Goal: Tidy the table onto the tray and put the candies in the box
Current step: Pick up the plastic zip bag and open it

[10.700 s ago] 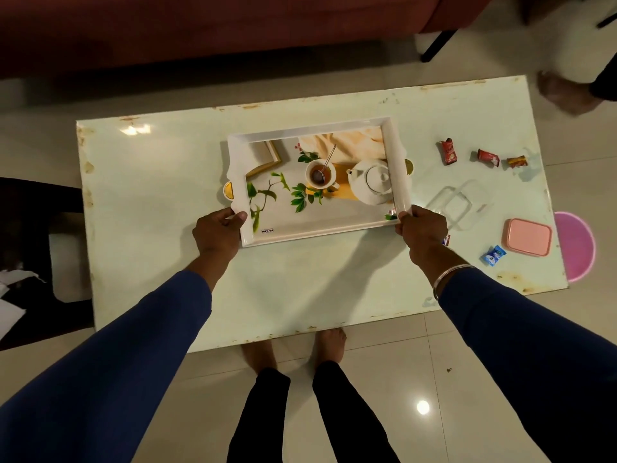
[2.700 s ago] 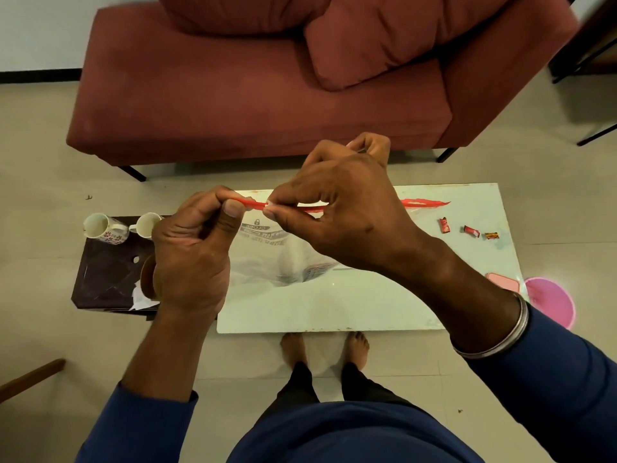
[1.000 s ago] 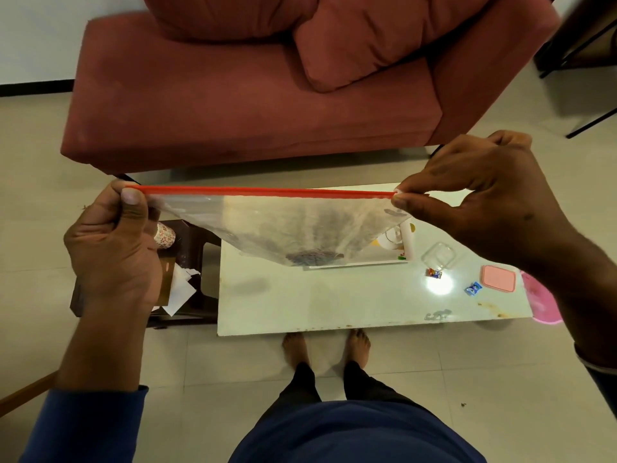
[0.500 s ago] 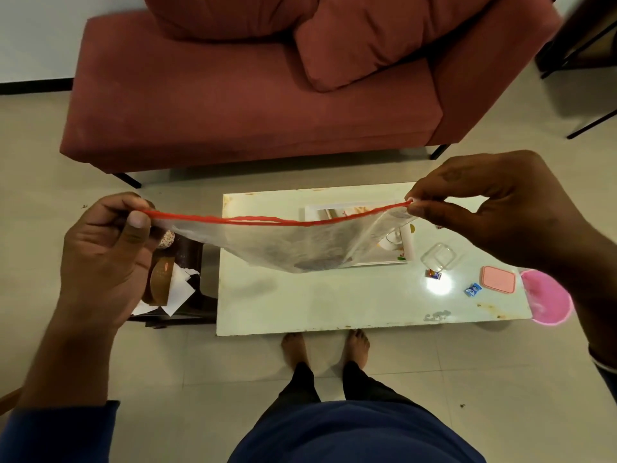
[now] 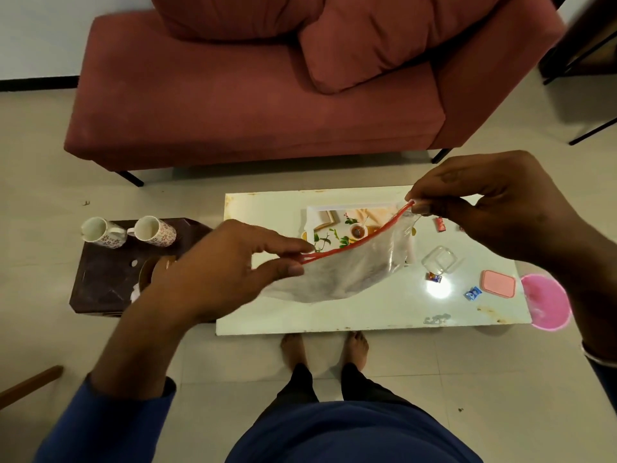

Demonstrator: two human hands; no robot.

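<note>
while both hands pinch the zip bag (image 5: 337, 279) rim, left hand (image 5: 213, 275), right hand (image 5: 494, 208), above table (image 5: 367, 312) edge

A clear bag (image 5: 337, 279) carries a red zip strip along its top; the tray (image 5: 337, 217) has a white rim and a printed picture of green leaves; the box lid (image 5: 498, 284) is pink; one candy (image 5: 472, 293) is blue, another candy (image 5: 440, 224) red; two mugs (image 5: 128, 231) are white with small red flowers; the sofa (image 5: 253, 95) is dull red
</note>
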